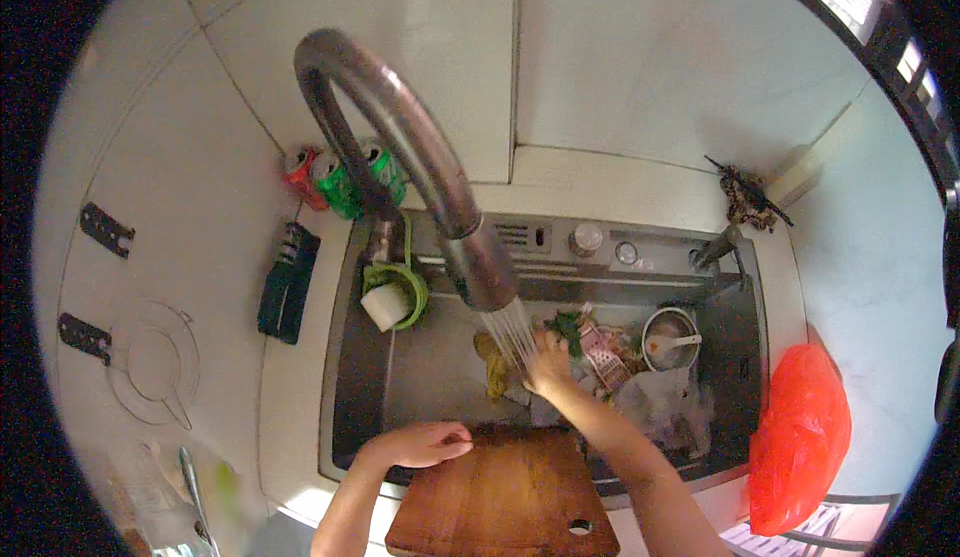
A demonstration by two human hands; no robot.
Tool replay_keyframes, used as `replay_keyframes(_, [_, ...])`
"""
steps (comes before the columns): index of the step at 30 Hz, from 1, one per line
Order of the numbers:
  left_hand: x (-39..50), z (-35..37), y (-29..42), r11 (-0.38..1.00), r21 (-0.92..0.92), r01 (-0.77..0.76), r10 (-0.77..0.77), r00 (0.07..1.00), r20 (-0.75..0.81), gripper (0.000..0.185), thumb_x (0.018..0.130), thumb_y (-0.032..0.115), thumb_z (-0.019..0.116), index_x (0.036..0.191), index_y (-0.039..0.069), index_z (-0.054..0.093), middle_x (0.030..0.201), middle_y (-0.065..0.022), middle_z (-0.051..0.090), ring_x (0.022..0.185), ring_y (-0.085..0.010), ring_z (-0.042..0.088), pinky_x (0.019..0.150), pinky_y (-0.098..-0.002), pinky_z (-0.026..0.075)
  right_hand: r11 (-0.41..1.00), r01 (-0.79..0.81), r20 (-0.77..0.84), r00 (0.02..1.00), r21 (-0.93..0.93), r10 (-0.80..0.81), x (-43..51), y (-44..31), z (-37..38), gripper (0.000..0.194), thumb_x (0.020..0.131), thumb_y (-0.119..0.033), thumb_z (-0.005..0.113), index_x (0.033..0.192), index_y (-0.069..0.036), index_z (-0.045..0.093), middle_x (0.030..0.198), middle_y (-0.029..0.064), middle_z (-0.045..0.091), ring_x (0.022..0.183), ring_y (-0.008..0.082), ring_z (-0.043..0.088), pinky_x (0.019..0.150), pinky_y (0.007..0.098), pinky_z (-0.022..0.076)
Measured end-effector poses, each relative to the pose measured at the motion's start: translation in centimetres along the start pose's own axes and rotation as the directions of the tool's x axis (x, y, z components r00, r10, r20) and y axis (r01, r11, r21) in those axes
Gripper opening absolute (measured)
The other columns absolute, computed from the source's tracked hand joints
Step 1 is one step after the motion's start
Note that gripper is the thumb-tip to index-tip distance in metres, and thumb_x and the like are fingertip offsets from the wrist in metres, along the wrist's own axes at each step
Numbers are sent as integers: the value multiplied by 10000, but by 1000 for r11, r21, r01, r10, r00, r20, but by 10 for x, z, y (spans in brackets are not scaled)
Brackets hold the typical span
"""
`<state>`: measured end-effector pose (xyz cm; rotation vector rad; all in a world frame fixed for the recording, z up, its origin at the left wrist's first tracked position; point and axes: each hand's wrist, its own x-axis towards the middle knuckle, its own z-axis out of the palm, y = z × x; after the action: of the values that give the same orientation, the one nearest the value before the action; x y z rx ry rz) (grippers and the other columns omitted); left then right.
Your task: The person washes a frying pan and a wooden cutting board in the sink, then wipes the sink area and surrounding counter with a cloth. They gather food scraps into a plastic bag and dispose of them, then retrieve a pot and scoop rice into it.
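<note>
A wooden cutting board (510,482) with a hole near one corner lies over the front rim of the stainless steel sink (427,384). My left hand (431,443) grips its far left corner, with fingers and thumb at the edge. Under the running water of the dark metal faucet (450,204) is my right hand (550,366), over the food scraps and wrappers in the basin; its fingers are partly hidden. Close to it lie a pink perforated plastic piece (606,354), green leaves (568,330) and a yellow scrap (495,369).
A white bowl with a spoon (670,341) and a clear plastic bag (664,407) lie in the sink's right part. A green strainer (411,298) hangs at the left. Drink cans (337,182) stand behind the faucet. A red plastic bag (801,437) sits right of the sink.
</note>
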<state>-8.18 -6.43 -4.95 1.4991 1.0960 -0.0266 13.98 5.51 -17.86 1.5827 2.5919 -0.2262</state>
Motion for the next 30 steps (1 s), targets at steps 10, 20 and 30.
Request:
replay_keyframes(10, [141, -27, -12, 950, 310, -25, 150, 910, -386, 705, 601, 306, 740, 1179, 38, 436, 1121, -163, 483, 1044, -303, 470, 860, -395, 399, 42, -140, 125, 959, 989, 256, -24, 13, -20, 238, 700, -116, 530, 925, -44, 506, 827, 54, 532, 753, 186, 538, 688, 281, 448])
replay_keyframes(20, [134, -22, 69, 765, 339, -548, 635, 730, -252, 422, 621, 296, 719, 884, 37, 513, 1214, -109, 444, 1039, -299, 481, 817, -351, 418, -864, -247, 514, 857, 439, 15, -40, 13, -43, 497, 789, -444, 477, 1181, -143, 432, 1122, 85, 497, 998, 305, 504, 857, 479, 416])
replay_keyframes(30, [88, -14, 96, 772, 33, -634, 484, 555, -677, 648, 590, 190, 793, 1047, 49, 355, 1001, -79, 514, 906, -165, 518, 808, -296, 420, -985, -167, 393, 910, 52, -133, -38, -37, -118, 234, 858, -247, 450, 905, -32, 531, 867, 91, 577, 766, 238, 573, 698, 339, 482])
